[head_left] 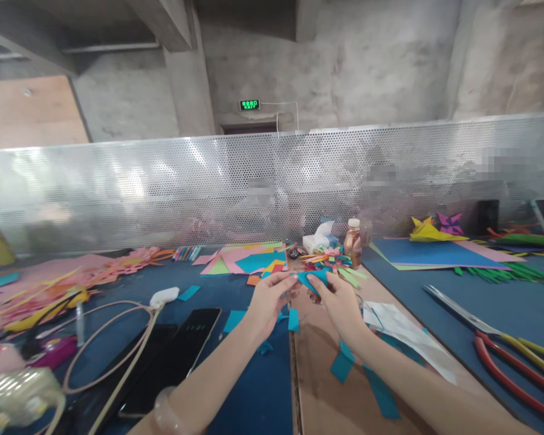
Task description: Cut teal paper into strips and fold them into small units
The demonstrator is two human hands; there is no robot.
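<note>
Between my two hands is a small piece of blue paper (pixel 312 280), held above the seam of the table. My left hand (pixel 274 296) pinches its left end between thumb and fingers. At its right end, my right hand (pixel 335 299) grips with the thumb on the near side; some fingertips are hidden behind the paper. Below lie blue paper scraps, one strip (pixel 293 320) by the left hand and another (pixel 343 362) under the right wrist. A crumpled blue bit (pixel 265 348) rests on the blue surface.
Large red-handled scissors (pixel 494 332) lie at right, near a white sheet (pixel 410 338). Phones (pixel 176 356) and a white charger with cable (pixel 164 296) are at left. Beyond my hands stand a bottle (pixel 353 244), a tissue pack (pixel 320 240) and coloured paper sheets (pixel 258 263). Perforated metal panels (pixel 163 193) close the back.
</note>
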